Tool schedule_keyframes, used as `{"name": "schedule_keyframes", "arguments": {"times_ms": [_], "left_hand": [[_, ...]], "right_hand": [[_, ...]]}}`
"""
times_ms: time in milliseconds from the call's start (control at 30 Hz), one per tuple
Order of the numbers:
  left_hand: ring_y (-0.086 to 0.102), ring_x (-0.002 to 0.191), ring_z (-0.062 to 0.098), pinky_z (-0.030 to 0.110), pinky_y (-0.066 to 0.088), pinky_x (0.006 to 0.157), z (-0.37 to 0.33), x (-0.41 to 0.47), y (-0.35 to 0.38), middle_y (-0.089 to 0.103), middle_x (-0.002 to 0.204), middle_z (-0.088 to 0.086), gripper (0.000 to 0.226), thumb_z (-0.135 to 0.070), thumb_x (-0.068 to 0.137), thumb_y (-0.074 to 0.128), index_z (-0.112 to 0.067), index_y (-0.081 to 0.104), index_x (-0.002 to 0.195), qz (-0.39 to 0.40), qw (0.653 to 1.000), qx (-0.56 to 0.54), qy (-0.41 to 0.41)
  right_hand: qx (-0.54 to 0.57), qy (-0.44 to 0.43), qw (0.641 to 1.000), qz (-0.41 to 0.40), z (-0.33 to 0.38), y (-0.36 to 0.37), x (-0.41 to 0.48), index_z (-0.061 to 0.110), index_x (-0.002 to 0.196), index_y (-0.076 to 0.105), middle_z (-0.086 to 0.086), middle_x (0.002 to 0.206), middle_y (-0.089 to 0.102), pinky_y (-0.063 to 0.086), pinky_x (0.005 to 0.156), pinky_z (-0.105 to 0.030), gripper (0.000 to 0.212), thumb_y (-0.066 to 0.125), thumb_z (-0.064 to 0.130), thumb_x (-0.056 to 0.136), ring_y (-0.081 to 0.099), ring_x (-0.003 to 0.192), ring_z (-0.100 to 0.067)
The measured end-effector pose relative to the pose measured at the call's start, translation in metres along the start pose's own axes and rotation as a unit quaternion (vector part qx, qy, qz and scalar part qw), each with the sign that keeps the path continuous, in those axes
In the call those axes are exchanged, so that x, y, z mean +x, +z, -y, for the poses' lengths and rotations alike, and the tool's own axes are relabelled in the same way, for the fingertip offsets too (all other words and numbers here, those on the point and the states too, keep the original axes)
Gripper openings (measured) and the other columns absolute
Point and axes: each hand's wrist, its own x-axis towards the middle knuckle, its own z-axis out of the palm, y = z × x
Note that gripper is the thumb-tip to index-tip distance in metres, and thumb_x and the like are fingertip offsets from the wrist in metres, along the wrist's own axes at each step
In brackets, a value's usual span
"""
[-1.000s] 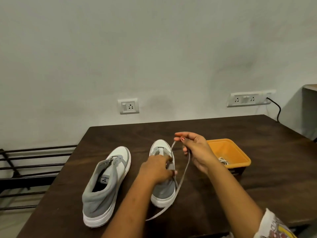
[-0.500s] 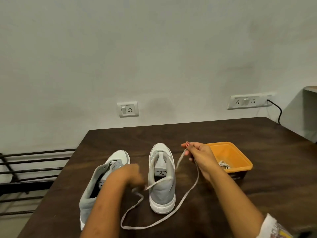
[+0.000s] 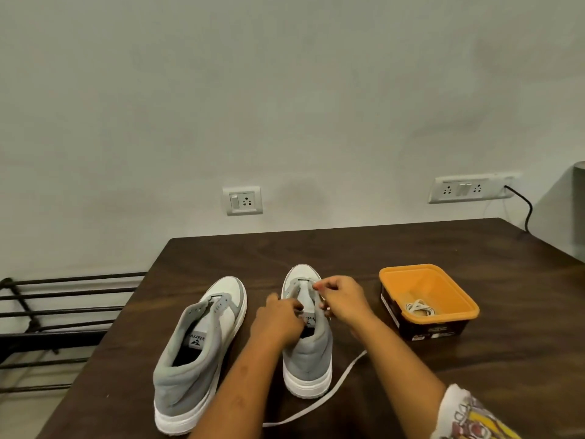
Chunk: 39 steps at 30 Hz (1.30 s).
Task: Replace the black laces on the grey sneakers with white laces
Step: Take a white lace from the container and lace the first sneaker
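Note:
Two grey and white sneakers stand on the dark wooden table (image 3: 411, 248), toes away from me. The left sneaker (image 3: 199, 353) has no lace in its eyelets. Both hands work over the right sneaker (image 3: 308, 362). My left hand (image 3: 278, 321) has its fingers curled at the tongue and left eyelet row, pinching the white lace. My right hand (image 3: 343, 299) pinches the lace at the front right eyelets. The rest of the white lace (image 3: 319, 402) trails across the table to the right of the shoe and passes under both forearms.
An orange tub (image 3: 395, 274) stands to the right of the shoes with another coiled white lace (image 3: 419, 307) inside. A black metal rack (image 3: 63, 308) is beside the table's left edge. Wall sockets and a black cable sit behind the table.
Both hands have come back onto the right sneaker. The left hand moved right from the table beside it, the right hand moved in to the front eyelets. The lace loop on the table is shorter.

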Motion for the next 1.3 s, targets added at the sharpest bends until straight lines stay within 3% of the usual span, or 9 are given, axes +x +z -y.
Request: {"name": "schedule_keyframes", "arguments": {"times_ms": [67, 167, 367, 567, 733, 867, 933, 1133, 1300], "left_hand": [[0.052, 0.12, 0.03, 0.036, 0.043, 0.1, 0.001, 0.003, 0.004, 0.049, 0.135, 0.01, 0.052, -0.023, 0.087, 0.054, -0.03, 0.044, 0.137, 0.016, 1.0, 0.016, 0.001], [0.057, 0.111, 0.03, 0.036, 0.047, 0.093, 0.0, 0.002, 0.003, 0.058, 0.124, 0.011, 0.036, -0.021, 0.084, 0.056, -0.02, 0.054, 0.12, -0.002, 0.999, 0.041, -0.012], [0.058, 0.11, 0.027, 0.035, 0.05, 0.09, 0.001, -0.008, -0.002, 0.06, 0.122, 0.009, 0.038, -0.018, 0.083, 0.058, -0.016, 0.056, 0.121, 0.028, 0.994, 0.095, -0.057], [0.057, 0.113, 0.027, 0.036, 0.048, 0.095, 0.012, -0.023, -0.006, 0.059, 0.126, 0.008, 0.051, -0.033, 0.081, 0.061, -0.018, 0.053, 0.129, 0.075, 0.988, 0.106, -0.083], [0.049, 0.115, 0.029, 0.038, 0.042, 0.095, 0.012, -0.024, -0.004, 0.051, 0.125, 0.006, 0.037, -0.036, 0.093, 0.043, -0.016, 0.067, 0.112, -0.114, 0.992, 0.006, -0.049], [0.052, 0.111, 0.029, 0.042, 0.044, 0.096, 0.013, -0.014, -0.001, 0.06, 0.118, 0.008, 0.05, -0.056, 0.088, 0.044, -0.015, 0.071, 0.099, -0.1, 0.992, -0.047, -0.057], [0.053, 0.113, 0.031, 0.041, 0.044, 0.097, 0.012, -0.003, 0.0, 0.061, 0.119, 0.009, 0.053, -0.061, 0.085, 0.046, -0.017, 0.071, 0.102, -0.051, 0.994, -0.068, -0.067], [0.061, 0.099, 0.028, 0.036, 0.05, 0.093, 0.009, 0.012, -0.003, 0.065, 0.11, 0.018, 0.052, -0.041, 0.054, 0.061, -0.009, 0.071, 0.094, 0.038, 0.969, -0.224, -0.097], [0.059, 0.073, 0.024, 0.03, 0.051, 0.071, 0.021, 0.018, -0.006, 0.066, 0.091, 0.018, 0.024, -0.007, 0.073, 0.064, 0.002, 0.071, 0.095, 0.095, 0.928, -0.342, -0.112]], "right_hand": [[-0.142, -0.028, 0.989, -0.028, -0.001, 0.005, 0.003, 0.01, 0.118, 0.062, -0.004, 0.112, 0.059, 0.049, 0.081, -0.028, 0.037, 0.066, 0.031, 0.087, 0.061, 0.098, -0.019], [-0.316, -0.008, 0.949, 0.003, -0.003, 0.015, 0.002, 0.012, 0.12, 0.058, -0.008, 0.123, 0.055, 0.049, 0.085, -0.032, 0.041, 0.062, 0.033, 0.085, 0.057, 0.109, -0.028], [-0.336, 0.027, 0.94, 0.052, -0.002, 0.016, -0.009, 0.013, 0.108, 0.064, -0.008, 0.109, 0.066, 0.047, 0.071, -0.027, 0.027, 0.057, 0.023, 0.084, 0.063, 0.097, -0.024], [-0.182, 0.012, 0.968, 0.171, 0.002, 0.001, -0.045, 0.015, 0.067, 0.067, 0.001, 0.068, 0.059, 0.041, 0.052, -0.018, 0.017, 0.078, 0.027, 0.073, 0.053, 0.063, -0.009], [0.006, 0.004, 1.0, 0.027, -0.003, -0.015, -0.045, 0.016, 0.081, 0.071, -0.001, 0.067, 0.064, 0.041, 0.047, -0.019, 0.018, 0.058, 0.014, 0.094, 0.048, 0.047, -0.004], [0.048, -0.001, 0.996, 0.076, -0.004, -0.021, -0.038, 0.023, 0.107, 0.064, -0.002, 0.089, 0.069, 0.034, 0.042, -0.018, 0.034, 0.038, 0.002, 0.099, 0.04, 0.045, -0.005], [0.014, 0.004, 0.995, 0.099, -0.007, -0.02, -0.027, 0.021, 0.106, 0.067, -0.003, 0.09, 0.068, 0.035, 0.042, -0.019, 0.044, 0.034, -0.005, 0.094, 0.042, 0.047, -0.007], [0.04, 0.006, 0.996, 0.083, -0.009, -0.011, -0.002, 0.009, 0.079, 0.069, -0.004, 0.062, 0.063, 0.047, 0.055, -0.022, 0.007, 0.07, 0.003, 0.081, 0.055, 0.053, -0.011], [0.011, 0.018, 0.997, 0.068, -0.013, 0.0, 0.003, 0.011, 0.075, 0.063, -0.002, 0.061, 0.063, 0.054, 0.057, -0.022, 0.016, 0.069, -0.002, 0.082, 0.062, 0.056, -0.01]]}}
